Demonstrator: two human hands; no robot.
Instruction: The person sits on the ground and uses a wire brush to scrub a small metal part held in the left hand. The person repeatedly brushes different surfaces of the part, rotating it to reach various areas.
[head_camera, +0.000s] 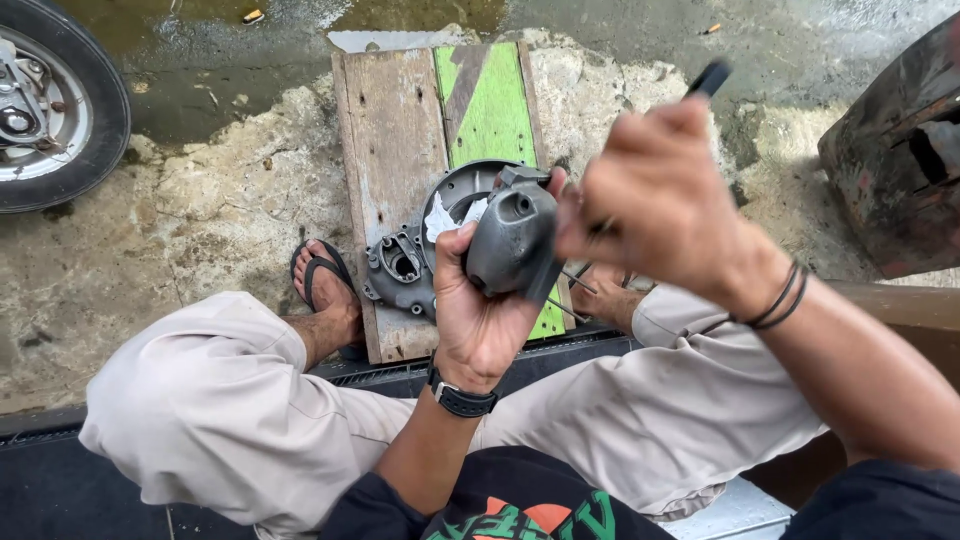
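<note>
While clasped, casting (512, 240) within fingers (452, 262) (left).

On the rough concrete ground (180, 230) lies a worn wooden board (395, 140) with a green painted part (492, 110), and on it rests a grey metal engine cover (405, 265) with a round opening. At the upper left stands a motorcycle wheel (55, 100) with a black tyre, next to a wet, dark patch of ground (230, 70), and at the right edge there is a rusty dark metal body (895, 160). A foot in a black flip-flop sandal (322, 280) is just beside the board, under the beige trousers (230, 400).
</note>
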